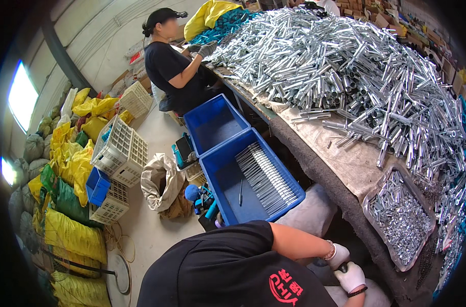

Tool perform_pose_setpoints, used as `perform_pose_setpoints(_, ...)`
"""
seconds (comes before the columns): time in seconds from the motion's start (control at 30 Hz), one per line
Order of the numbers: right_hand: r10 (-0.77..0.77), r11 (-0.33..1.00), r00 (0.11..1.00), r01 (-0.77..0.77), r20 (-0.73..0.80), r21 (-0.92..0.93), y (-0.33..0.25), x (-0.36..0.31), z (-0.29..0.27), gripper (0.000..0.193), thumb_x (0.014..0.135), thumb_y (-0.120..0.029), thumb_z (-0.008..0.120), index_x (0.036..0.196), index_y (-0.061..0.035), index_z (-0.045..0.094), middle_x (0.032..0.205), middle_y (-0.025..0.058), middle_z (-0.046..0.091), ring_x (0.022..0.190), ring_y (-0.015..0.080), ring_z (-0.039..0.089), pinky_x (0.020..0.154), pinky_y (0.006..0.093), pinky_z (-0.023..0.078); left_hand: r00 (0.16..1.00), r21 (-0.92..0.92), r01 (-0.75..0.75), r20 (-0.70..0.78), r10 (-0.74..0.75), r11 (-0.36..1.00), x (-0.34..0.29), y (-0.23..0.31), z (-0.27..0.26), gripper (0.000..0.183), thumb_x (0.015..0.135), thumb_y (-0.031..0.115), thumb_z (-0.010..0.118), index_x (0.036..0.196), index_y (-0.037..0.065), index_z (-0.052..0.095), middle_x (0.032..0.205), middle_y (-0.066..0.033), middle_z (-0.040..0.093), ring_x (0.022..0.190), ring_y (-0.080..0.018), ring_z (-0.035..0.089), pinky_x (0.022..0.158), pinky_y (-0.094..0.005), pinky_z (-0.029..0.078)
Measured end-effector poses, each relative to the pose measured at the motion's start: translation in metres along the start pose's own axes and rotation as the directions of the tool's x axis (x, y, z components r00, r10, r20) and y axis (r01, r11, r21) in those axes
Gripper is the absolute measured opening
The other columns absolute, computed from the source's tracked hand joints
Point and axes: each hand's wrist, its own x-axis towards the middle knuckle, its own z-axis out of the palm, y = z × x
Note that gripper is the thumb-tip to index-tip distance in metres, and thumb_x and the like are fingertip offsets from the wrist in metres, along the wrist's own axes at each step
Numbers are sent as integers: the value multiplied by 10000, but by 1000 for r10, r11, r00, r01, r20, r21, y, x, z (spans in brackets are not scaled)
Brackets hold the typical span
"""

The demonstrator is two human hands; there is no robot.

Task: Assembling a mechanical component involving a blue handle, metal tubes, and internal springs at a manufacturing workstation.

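Observation:
My left hand [339, 256], in a white glove, is closed at the lower right, just above my right hand [351, 278]. The right one, also gloved, is wrapped round a black-handled tool [343, 266] whose rounded end shows between the two hands. Whatever the left fingers hold is hidden. A blue bin [216, 190] lies ahead and to the left of my hands. Inside it, slim silver metal rods with sleeves [266, 176] lie side by side in a row, and a single dark rod [240, 193] lies apart from them.
A large heap of silver metal tubes [345, 66] covers the table [340, 163]. A tray of small metal parts [399, 220] lies near its edge. A co-worker [171, 66] stands beyond another blue bin [212, 123]. White crates [120, 151] and yellow sacks [74, 230] line the left.

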Motion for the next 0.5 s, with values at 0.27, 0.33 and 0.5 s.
perform_pose_setpoints(0.27,4,999,1000,-4,3,-51,6,3,3,419,686,-367,751,841,13,663,847,264,676,853,451,656,753,517,523,1000,16,-1,1,1,1000,-1,1,-1,339,638,234,799,945,102,743,915,-137,737,890,-329,697,810,-414,543)
perform_pose_setpoints(0.33,-6,998,1000,6,2,-59,6,3,4,415,687,-365,751,837,12,663,845,263,676,848,448,657,751,515,522,1000,11,-7,-12,7,1000,1,-2,2,327,639,240,799,929,99,745,900,-141,735,876,-331,695,806,-415,543)
perform_pose_setpoints(0.5,7,998,1000,-7,7,-60,7,3,4,410,687,-364,753,837,7,664,844,261,676,846,445,658,749,513,523,999,-10,-46,-11,46,999,-5,2,-3,306,685,224,752,930,42,733,901,-197,721,885,-386,687,782,-444,538)
